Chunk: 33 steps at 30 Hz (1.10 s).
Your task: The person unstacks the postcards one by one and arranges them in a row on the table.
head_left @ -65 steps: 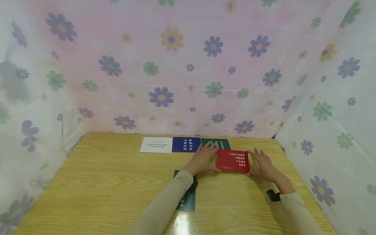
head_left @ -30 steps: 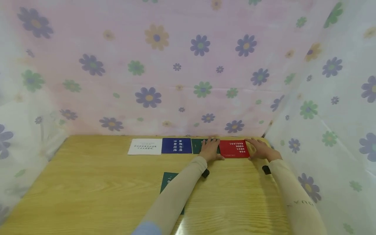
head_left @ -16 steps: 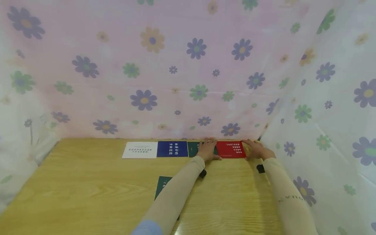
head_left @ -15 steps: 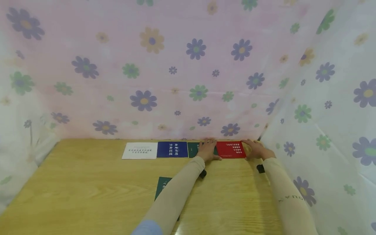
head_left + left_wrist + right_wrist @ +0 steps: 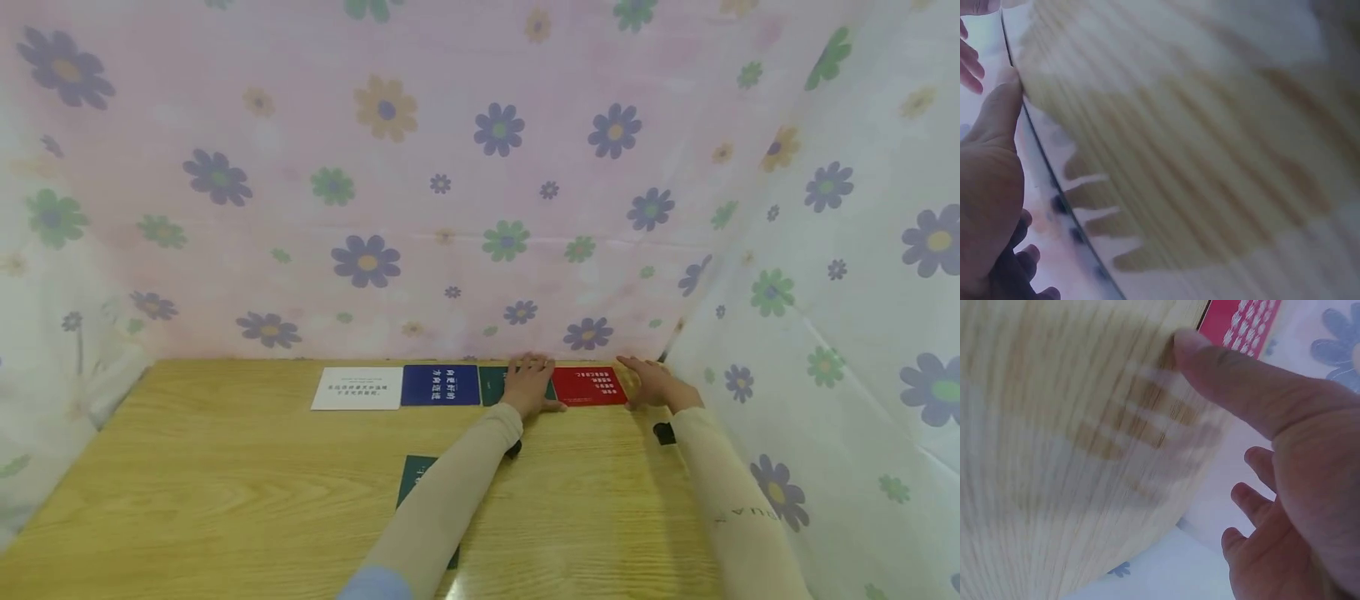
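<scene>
A red card [image 5: 588,386] with white writing lies flat at the back of the table, at the right end of a row. My left hand [image 5: 527,387] rests over a green card [image 5: 491,386], partly covering it, with its thumb by the red card's front left corner. On the other side, my right hand [image 5: 656,385] touches the red card's right edge, fingers extended. In the right wrist view the right thumb tip [image 5: 1191,344] meets a corner of the red card. The left wrist view shows the left thumb [image 5: 1000,112] stretched out; the cards are hidden there.
Left of the green card lie a blue card [image 5: 440,385] and a white card [image 5: 357,388]. Another green card [image 5: 414,477] is partly under the left sleeve [image 5: 442,508]. A flowered cloth [image 5: 420,208] stands behind the wooden table [image 5: 225,483].
Both hands have moved the red card away from me to the table's back, beside the green card. Over the last half second the hands and cards have hardly moved.
</scene>
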### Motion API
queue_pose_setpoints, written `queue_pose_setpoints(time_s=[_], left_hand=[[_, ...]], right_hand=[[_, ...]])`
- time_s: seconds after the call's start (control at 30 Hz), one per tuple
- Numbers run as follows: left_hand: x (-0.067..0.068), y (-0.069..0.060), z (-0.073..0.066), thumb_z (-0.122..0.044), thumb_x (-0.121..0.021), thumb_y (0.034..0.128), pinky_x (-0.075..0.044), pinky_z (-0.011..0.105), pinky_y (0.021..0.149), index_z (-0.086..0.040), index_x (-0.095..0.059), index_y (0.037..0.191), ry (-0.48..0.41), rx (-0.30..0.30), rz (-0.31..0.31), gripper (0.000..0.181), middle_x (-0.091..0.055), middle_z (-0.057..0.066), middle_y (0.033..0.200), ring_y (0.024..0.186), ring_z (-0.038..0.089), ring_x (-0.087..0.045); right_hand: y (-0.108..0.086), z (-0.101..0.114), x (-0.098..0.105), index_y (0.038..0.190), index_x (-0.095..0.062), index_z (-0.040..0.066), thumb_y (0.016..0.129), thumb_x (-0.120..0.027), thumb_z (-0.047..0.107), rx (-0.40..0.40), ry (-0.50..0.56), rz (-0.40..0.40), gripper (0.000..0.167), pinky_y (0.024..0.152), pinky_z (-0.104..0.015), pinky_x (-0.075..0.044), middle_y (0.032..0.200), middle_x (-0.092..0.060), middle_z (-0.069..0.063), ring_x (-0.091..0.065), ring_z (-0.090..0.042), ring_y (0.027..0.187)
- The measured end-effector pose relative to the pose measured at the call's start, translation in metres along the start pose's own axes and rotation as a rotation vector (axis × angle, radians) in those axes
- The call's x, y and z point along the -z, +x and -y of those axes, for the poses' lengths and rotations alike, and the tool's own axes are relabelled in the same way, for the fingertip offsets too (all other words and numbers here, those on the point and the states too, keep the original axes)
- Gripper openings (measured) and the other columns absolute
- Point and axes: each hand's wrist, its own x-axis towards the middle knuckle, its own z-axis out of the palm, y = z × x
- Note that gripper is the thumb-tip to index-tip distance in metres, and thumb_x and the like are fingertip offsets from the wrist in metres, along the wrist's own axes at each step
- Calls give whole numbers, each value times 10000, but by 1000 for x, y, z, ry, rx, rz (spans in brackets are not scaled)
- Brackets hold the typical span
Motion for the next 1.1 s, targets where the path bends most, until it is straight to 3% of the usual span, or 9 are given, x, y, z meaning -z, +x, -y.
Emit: queue_pose_setpoints(time_s=[0.13, 0.27, 0.4, 0.53, 0.7, 0.83, 1.1], left_hand=[[0, -9, 3, -707, -569, 906, -236, 545, 1245, -224, -330, 1605, 9, -62, -20, 883, -347, -11, 1648, 1547, 270, -239], [13, -26, 9, -701, -518, 935, -218, 553, 1254, -220, -323, 1610, 13, -164, 0, 851, -322, 5, 1663, 1560, 274, -215], [26, -52, 20, -699, -494, 946, -182, 540, 1269, -208, -297, 1619, 36, -245, 51, 856, -283, 10, 1677, 1574, 278, -165], [29, -88, 38, -654, -548, 948, -154, 547, 1272, -194, -316, 1613, -21, -288, 100, 842, -284, 22, 1675, 1572, 286, -168], [30, -133, 66, -633, -604, 929, -177, 581, 1257, -159, -349, 1598, -73, -300, 158, 859, -308, 44, 1666, 1567, 306, -183], [34, -164, 85, -615, -646, 910, -182, 594, 1251, -136, -387, 1579, -114, -281, 169, 863, -340, 65, 1652, 1562, 323, -199], [36, -209, 112, -639, -653, 886, -190, 597, 1248, -122, -423, 1560, -118, -246, 141, 879, -357, 65, 1645, 1553, 324, -228]], right_hand=[[-16, 7, -5, 1561, -304, -42, 850, -804, 88, 87, -57, -71, 878, 1128, -765, -232, 1600, -206, -366, -189, -617, 1438], [-35, 18, -14, 1517, -366, -91, 917, -752, 147, 180, -83, -145, 752, 1131, -770, -201, 1566, -252, -403, -223, -634, 1416], [-56, 32, -28, 1502, -387, -104, 944, -724, 199, 240, -28, -193, 718, 1119, -790, -169, 1562, -277, -394, -214, -633, 1420], [-77, 49, -45, 1503, -408, -82, 940, -732, 221, 280, 17, -222, 717, 1114, -798, -163, 1568, -311, -362, -216, -614, 1435], [-99, 75, -68, 1497, -442, -52, 932, -744, 244, 327, 60, -224, 706, 1110, -812, -151, 1575, -348, -320, -224, -588, 1455], [-112, 101, -83, 1499, -455, -27, 926, -753, 247, 365, 77, -202, 702, 1135, -786, -152, 1580, -367, -290, -232, -562, 1470], [-129, 159, -110, 1506, -449, -12, 932, -745, 268, 462, 142, -108, 704, 1173, -734, -177, 1594, -373, -250, -246, -523, 1487]])
